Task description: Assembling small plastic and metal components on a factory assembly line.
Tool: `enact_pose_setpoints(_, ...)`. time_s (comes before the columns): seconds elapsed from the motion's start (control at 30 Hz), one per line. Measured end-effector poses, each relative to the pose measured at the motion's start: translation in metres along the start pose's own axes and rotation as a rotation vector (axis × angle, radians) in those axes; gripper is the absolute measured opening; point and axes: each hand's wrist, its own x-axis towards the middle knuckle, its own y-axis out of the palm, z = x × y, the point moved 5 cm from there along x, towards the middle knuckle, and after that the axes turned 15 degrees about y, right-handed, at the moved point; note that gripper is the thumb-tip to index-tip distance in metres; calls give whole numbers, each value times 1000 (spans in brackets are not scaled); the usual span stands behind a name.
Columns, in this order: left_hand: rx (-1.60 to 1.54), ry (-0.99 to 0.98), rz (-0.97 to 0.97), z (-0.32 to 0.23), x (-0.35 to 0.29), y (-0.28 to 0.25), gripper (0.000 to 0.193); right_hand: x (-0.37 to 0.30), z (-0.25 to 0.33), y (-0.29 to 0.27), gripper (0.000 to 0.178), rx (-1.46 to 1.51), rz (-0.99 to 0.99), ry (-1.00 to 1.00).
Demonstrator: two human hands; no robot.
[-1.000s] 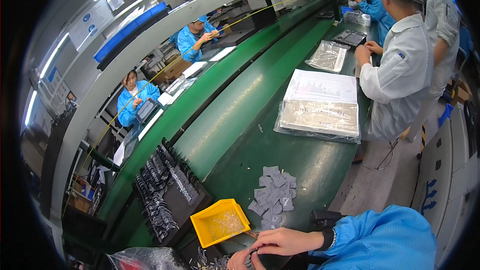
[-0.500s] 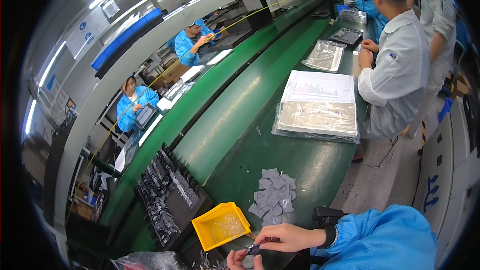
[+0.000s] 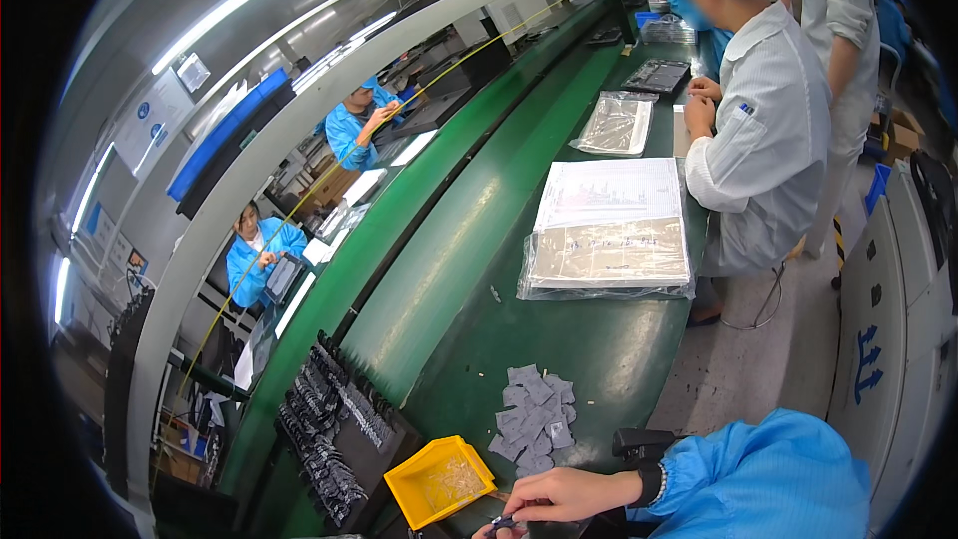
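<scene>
Since the earlier frame both hands are seen lower in the view, the left hand (image 3: 485, 533) mostly cut off, its grip impossible to tell, and a small dark part (image 3: 501, 522) is held at the lower edge by the closed fingertips of the right hand (image 3: 564, 494). A close handling step appears to be under way, and a steady pinch seems called for next. On the green bench (image 3: 599, 344) black parts (image 3: 314, 439), a yellow bin (image 3: 407, 492) and grey pieces (image 3: 536, 411) are laid out, with blue-clad workers (image 3: 345, 136) seen at left and a person in white (image 3: 766, 120) at right
</scene>
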Motion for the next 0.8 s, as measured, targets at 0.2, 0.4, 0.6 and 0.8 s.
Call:
enact_pose_setpoints(0.2,-115,-73,9,4,-4,0,12,0,1,2,19,93,119,-51)
enact_pose_setpoints(0.4,-173,-55,-29,6,-5,0,12,1,-13,12,18,472,226,171)
enact_pose_setpoints(0.6,136,86,28,1,-4,-6,10,3,7,-5,17,60,52,-38)
enact_pose_setpoints(0.8,229,76,39,4,-7,-11,10,5,11,-5,15,-122,38,-84)
